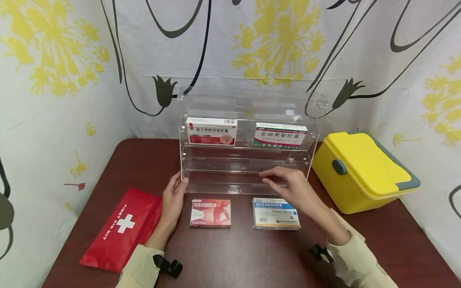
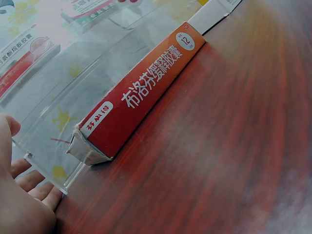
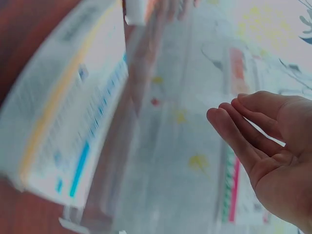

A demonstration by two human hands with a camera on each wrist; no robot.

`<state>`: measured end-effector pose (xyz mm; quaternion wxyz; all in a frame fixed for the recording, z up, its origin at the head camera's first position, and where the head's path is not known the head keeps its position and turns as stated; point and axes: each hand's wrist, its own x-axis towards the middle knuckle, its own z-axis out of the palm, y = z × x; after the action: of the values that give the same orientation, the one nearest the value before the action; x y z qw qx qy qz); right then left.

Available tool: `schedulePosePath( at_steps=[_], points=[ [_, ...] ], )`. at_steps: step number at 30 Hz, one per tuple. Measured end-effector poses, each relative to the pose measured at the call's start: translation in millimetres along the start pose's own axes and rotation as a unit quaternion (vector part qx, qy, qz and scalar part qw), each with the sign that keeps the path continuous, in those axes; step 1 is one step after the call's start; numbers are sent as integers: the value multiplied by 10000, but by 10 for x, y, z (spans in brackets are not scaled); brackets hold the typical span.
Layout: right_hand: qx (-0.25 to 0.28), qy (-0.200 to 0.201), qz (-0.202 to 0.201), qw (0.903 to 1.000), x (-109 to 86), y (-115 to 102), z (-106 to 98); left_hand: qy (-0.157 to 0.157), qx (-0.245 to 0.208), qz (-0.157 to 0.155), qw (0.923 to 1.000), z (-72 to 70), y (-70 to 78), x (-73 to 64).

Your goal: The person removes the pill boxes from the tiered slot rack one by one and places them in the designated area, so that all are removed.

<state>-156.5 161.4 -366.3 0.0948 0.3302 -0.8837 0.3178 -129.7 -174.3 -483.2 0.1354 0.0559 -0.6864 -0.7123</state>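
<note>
A clear acrylic display rack (image 1: 248,160) stands on the table, with a red-and-white medicine box (image 1: 212,132) and a green-and-white one (image 1: 279,136) on an upper tier. My left hand (image 1: 173,200) holds the rack's lower left edge, thumb in front and fingers around the outer side (image 2: 27,195). Empty, my right hand (image 1: 291,188) hovers before the lower right tiers, fingers loosely extended in the right wrist view (image 3: 273,146). On the table before the rack lie a red-orange medicine box (image 1: 210,214) and a blue-and-white one (image 1: 275,214).
A red first aid kit pouch (image 1: 122,232) lies on the left of the brown table (image 1: 245,260). To the right of the rack sits a yellow box with a lid and grey handle (image 1: 360,172). A patterned curtain (image 1: 223,48) hangs behind.
</note>
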Motion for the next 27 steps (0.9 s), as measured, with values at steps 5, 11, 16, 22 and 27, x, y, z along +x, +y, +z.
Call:
schedulePosePath(
  at_steps=[5,11,16,22,27],
  points=[
    [-449,429,-66,9980,3,77,-354,19,-5,8,10000,-5,-2,-8],
    [-724,891,-9,9934,75,115,-728,-39,-57,-51,10000,-9,21,-10],
    [-780,1136,141,9904,163,119,-946,-127,-137,-114,9998,-13,83,-19],
    [-981,1088,451,9882,250,124,-1111,-126,-158,-114,9997,-14,72,-19],
    [-1174,931,565,9871,318,142,-1175,-85,-146,22,9999,-15,6,-6]
  ],
)
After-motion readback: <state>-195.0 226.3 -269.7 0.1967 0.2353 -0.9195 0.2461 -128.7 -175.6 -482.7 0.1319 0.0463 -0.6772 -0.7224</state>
